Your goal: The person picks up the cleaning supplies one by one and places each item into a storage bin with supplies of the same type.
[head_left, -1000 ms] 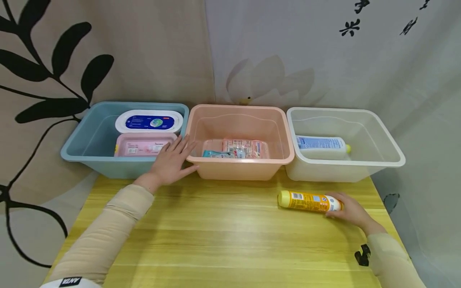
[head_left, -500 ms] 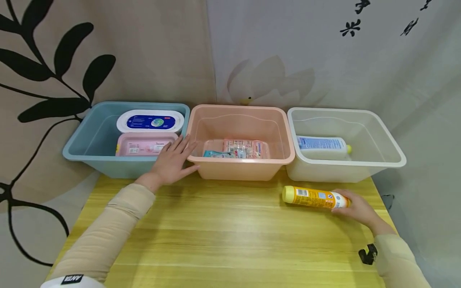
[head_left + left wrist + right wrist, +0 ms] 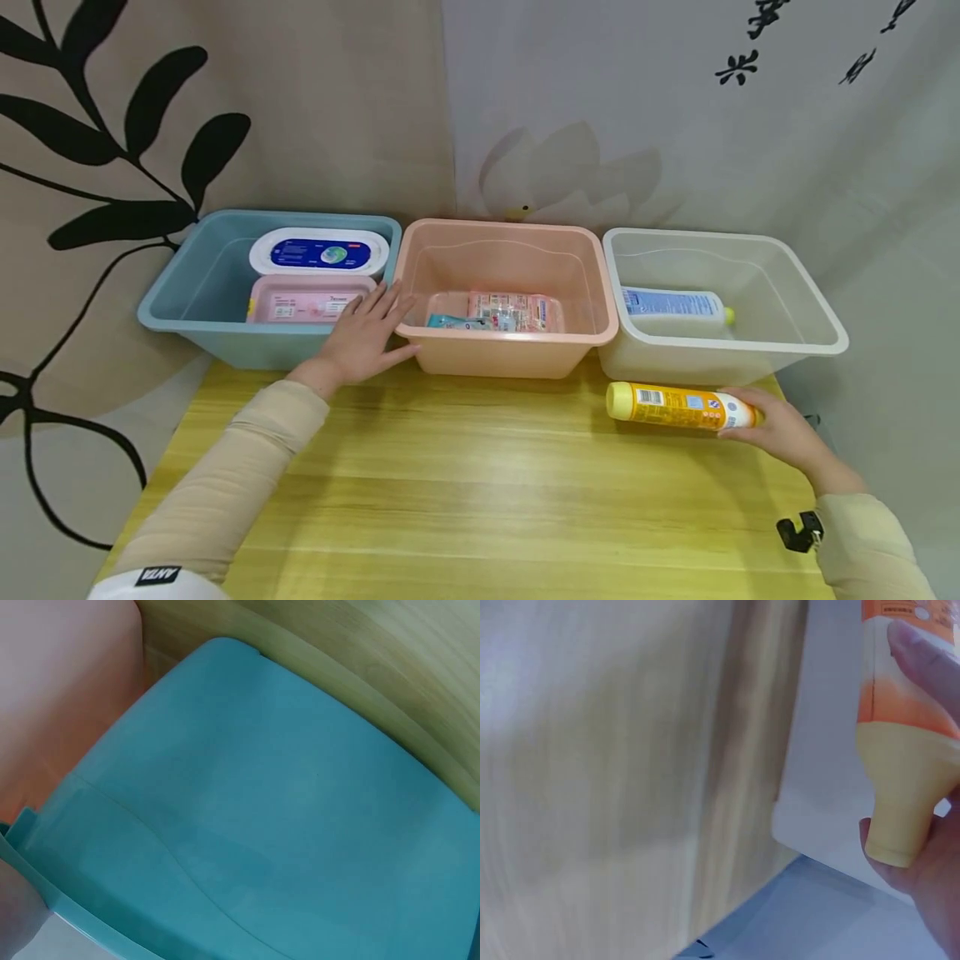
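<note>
My right hand (image 3: 783,433) grips a yellow bottle (image 3: 678,407) with an orange and white label. It lies sideways, held over the table just in front of the white bin (image 3: 675,364). In the right wrist view, the thumb presses the label and the bottle's narrow pale yellow end (image 3: 900,825) sits against the hand. With fingers spread, my left hand (image 3: 363,337) rests where the rims of the blue bin (image 3: 217,326) and the pink bin (image 3: 495,357) meet. Only a bit of that hand shows in the left wrist view, at the blue bin's rim.
A white pack (image 3: 321,252) and a pink pack (image 3: 307,300) lie in the blue bin. Small packaged items (image 3: 517,312) are in the pink bin. A white bottle (image 3: 671,303) lies in the white bin. The bins line the back of the wooden table (image 3: 480,492), before a curtain.
My right hand has moved the yellow bottle to the right and slightly back, closer to the white bin. The left hand stays at the bin rims. The head view has shifted slightly.
</note>
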The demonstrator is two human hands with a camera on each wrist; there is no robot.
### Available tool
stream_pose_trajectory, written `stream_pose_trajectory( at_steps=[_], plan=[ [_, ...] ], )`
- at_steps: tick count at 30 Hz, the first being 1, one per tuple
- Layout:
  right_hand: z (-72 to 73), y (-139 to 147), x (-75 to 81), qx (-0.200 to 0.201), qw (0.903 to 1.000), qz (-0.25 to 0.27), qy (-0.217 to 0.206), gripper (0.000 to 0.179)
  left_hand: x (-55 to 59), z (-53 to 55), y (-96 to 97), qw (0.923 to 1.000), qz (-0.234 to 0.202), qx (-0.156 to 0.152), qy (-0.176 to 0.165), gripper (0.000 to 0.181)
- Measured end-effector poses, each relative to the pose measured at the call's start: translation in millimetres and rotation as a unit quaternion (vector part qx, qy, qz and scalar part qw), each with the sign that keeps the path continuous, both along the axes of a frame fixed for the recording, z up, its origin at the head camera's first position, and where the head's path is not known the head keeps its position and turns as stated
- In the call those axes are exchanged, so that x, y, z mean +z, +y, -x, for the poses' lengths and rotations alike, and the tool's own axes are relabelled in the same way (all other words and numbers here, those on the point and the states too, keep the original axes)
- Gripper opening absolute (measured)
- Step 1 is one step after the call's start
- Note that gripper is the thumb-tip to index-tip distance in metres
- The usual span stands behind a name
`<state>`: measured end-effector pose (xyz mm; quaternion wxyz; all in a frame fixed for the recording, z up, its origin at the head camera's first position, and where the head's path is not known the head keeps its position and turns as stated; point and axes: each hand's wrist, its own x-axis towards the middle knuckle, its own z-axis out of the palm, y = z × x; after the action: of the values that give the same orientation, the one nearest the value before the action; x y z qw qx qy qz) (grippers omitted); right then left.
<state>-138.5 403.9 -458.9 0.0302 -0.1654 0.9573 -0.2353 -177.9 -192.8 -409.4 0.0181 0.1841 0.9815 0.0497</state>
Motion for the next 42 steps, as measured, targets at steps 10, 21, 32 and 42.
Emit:
stream_pose_trajectory(
  at_steps=[10,21,32,42],
  plan=[
    [1.7,6,22.4,0.020,0.9981,0.015,0.057,0.059,-3.1,2.0,-1.2,1.0000,0.007,0.004,0.006,0.078],
    [0.9,7,53.6,-0.002,0.9984,0.035,0.043,0.061,-2.3,1.7,0.3,1.0000,0.004,0.001,0.001,0.078],
    [-3.7,9,78.1,-0.085,0.9934,0.072,-0.028,0.057,-2.2,1.4,0.8,0.9999,0.009,-0.003,0.007,0.078],
    [13.1,20,96.6,-0.102,0.9870,0.123,-0.015,0.059,-1.7,0.8,1.1,0.9998,0.014,-0.007,0.013,0.079]
  ],
)
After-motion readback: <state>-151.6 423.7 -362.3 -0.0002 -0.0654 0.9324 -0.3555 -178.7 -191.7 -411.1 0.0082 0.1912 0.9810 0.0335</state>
